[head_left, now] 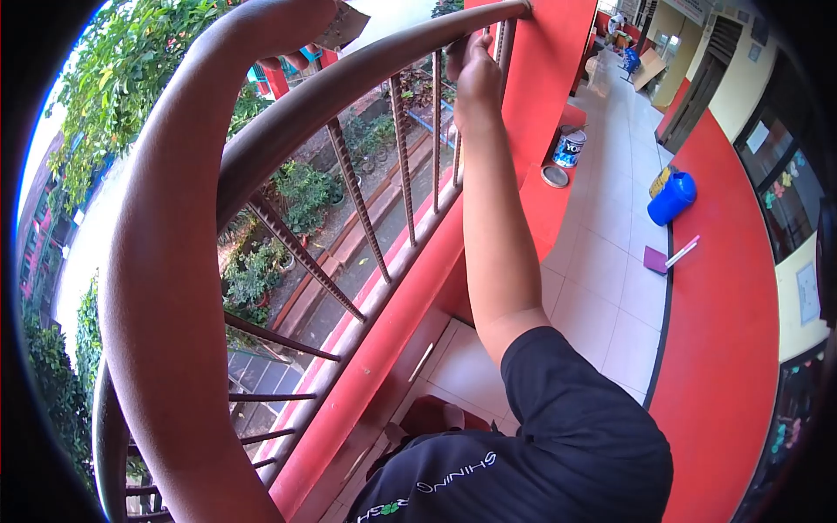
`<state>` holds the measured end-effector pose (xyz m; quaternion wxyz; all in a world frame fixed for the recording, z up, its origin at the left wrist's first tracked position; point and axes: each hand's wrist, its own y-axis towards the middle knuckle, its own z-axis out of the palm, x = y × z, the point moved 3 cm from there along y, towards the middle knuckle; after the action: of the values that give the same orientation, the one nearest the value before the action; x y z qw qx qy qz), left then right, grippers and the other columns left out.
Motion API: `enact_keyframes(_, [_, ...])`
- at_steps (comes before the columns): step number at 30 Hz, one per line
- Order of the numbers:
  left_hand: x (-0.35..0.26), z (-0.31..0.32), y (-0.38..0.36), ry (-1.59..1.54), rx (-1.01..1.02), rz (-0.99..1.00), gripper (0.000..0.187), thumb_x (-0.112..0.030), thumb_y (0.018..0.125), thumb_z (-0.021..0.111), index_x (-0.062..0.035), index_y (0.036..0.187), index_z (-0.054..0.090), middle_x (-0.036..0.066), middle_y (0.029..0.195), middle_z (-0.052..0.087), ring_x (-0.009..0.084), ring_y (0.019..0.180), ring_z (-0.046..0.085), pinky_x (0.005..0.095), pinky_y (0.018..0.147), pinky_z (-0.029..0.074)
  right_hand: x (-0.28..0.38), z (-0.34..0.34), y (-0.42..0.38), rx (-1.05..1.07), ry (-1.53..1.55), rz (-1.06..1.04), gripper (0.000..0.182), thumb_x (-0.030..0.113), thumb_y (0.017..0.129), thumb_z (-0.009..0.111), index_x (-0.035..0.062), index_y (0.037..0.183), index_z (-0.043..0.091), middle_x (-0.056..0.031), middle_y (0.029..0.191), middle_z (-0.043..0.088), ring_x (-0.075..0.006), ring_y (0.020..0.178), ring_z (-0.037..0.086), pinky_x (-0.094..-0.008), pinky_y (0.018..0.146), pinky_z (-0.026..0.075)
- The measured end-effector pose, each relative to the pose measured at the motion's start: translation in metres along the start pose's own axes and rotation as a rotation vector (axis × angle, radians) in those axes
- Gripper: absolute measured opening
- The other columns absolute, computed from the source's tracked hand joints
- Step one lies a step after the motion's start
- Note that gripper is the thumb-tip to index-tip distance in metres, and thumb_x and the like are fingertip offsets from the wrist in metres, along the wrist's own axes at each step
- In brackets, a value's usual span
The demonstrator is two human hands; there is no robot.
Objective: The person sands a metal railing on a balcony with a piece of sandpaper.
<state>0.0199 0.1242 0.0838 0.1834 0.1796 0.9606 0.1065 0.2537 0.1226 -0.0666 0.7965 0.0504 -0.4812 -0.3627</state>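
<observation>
My left hand (292,30) is raised over the outer side of the handrail (349,74), partly cut off by the top edge. Its fingers are bent around a small brownish sheet (343,28) that looks like sandpaper. Below the far end of the rail, my right hand (478,78) is closed around an upright ribbed bar (487,33) of the railing, close to the red pillar (547,61). Its fingers are mostly hidden. More ribbed bars (401,161) run from the brown handrail down to the lower rail.
On the red ledge (547,213) stand a paint can (569,149) and a round lid (554,177). A blue bin (673,199) and a purple dustpan (656,259) are along the right wall. People are far down the tiled corridor (602,253). Plants (305,196) grow beyond the railing.
</observation>
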Motion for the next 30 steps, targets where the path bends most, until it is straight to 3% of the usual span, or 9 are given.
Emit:
enact_keyframes(2, [0.009,-0.003,0.025,0.334,-0.071,0.65,0.015,-0.007,0.085,0.066,-0.0059,0.099,0.07,0.011,0.083,0.073,0.0253,0.075,0.072,0.0346,0.067,0.057,0.007,-0.044,-0.035,-0.117,-0.038,-0.05,0.053,0.041,0.112,0.04,-0.0045,0.131,0.058,-0.0107,0.127,0.063,-0.0184,0.115,0.06,-0.0308,0.1,0.045])
enact_keyframes(7, [-0.077,-0.002,-0.067,0.361,-0.541,0.325,0.017,-0.014,0.098,0.05,-0.0019,0.103,0.061,0.022,0.072,0.068,0.0376,0.067,0.071,0.05,0.06,0.057,-0.02,-0.132,-0.156,-0.253,0.068,0.349,0.036,0.042,0.105,0.057,0.0137,0.128,0.058,-0.0081,0.124,0.064,-0.0171,0.108,0.064,-0.0435,0.084,0.058])
enact_keyframes(10, [-0.11,0.008,-0.117,0.211,-0.484,0.223,0.017,-0.009,0.095,0.054,-0.0028,0.111,0.057,0.02,0.078,0.071,0.0373,0.07,0.072,0.0484,0.063,0.058,-0.026,-0.163,-0.201,-0.228,0.044,0.437,0.026,0.032,0.107,0.057,0.0111,0.121,0.061,-0.0036,0.108,0.063,-0.0131,0.091,0.064,-0.0311,0.071,0.061])
enact_keyframes(12, [-0.09,0.058,-0.133,-0.158,-0.576,0.464,0.025,-0.022,0.103,0.055,-0.0029,0.117,0.063,0.011,0.097,0.073,0.0211,0.076,0.075,0.0378,0.062,0.055,-0.007,-0.157,-0.223,-0.236,0.041,0.421,0.021,0.027,0.107,0.056,0.0117,0.12,0.062,-0.0033,0.105,0.063,-0.0124,0.09,0.064,-0.0318,0.072,0.062])
enact_keyframes(14, [-0.093,0.11,-0.183,-0.514,-0.279,0.266,0.019,-0.014,0.094,0.062,0.0038,0.102,0.067,0.025,0.093,0.072,0.0399,0.09,0.073,0.043,0.08,0.056,0.003,-0.155,-0.231,-0.239,0.047,0.402,0.017,0.023,0.108,0.055,0.0124,0.118,0.063,-0.003,0.103,0.063,-0.0117,0.089,0.064,-0.0324,0.072,0.062])
enact_keyframes(17, [-0.062,0.225,-0.216,-0.663,-0.051,0.185,0.026,-0.02,0.098,0.065,0.0032,0.11,0.068,0.025,0.143,0.058,0.0217,0.122,0.061,0.0347,0.103,0.046,-0.009,-0.159,-0.238,0.036,0.135,0.454,0.025,0.006,0.103,0.051,0.0052,0.127,0.06,-0.0075,0.103,0.067,-0.0175,0.097,0.067,-0.034,0.085,0.06])
enact_keyframes(20, [-0.056,0.272,-0.237,-1.219,0.135,-0.122,0.027,-0.018,0.094,0.068,0.0035,0.11,0.072,0.022,0.111,0.072,0.034,0.101,0.071,0.0385,0.09,0.053,0.012,-0.145,-0.25,0.2,0.465,0.559,0.034,0.018,0.103,0.046,0.0038,0.131,0.058,-0.0115,0.127,0.066,-0.0224,0.114,0.066,-0.0426,0.098,0.055])
enact_keyframes(24, [-0.052,0.259,-0.252,-0.759,-0.125,-0.026,0.02,-0.011,0.091,0.07,0.003,0.105,0.075,0.017,0.093,0.072,0.03,0.084,0.07,0.0374,0.08,0.054,0.019,-0.14,-0.263,0.334,0.397,0.568,0.045,0.038,0.104,0.053,0.0022,0.13,0.059,-0.0117,0.123,0.067,-0.0217,0.116,0.064,-0.0403,0.103,0.05])
enact_keyframes(30, [-0.053,0.24,-0.257,-0.762,-0.259,0.045,0.016,-0.004,0.083,0.077,0.0021,0.099,0.078,0.016,0.091,0.07,0.0261,0.083,0.072,0.0352,0.076,0.056,0.011,-0.136,-0.264,0.23,-0.096,0.419,0.009,0.011,0.1,0.067,0.0032,0.104,0.07,-0.0034,0.099,0.07,-0.0116,0.089,0.07,-0.0268,0.081,0.06])
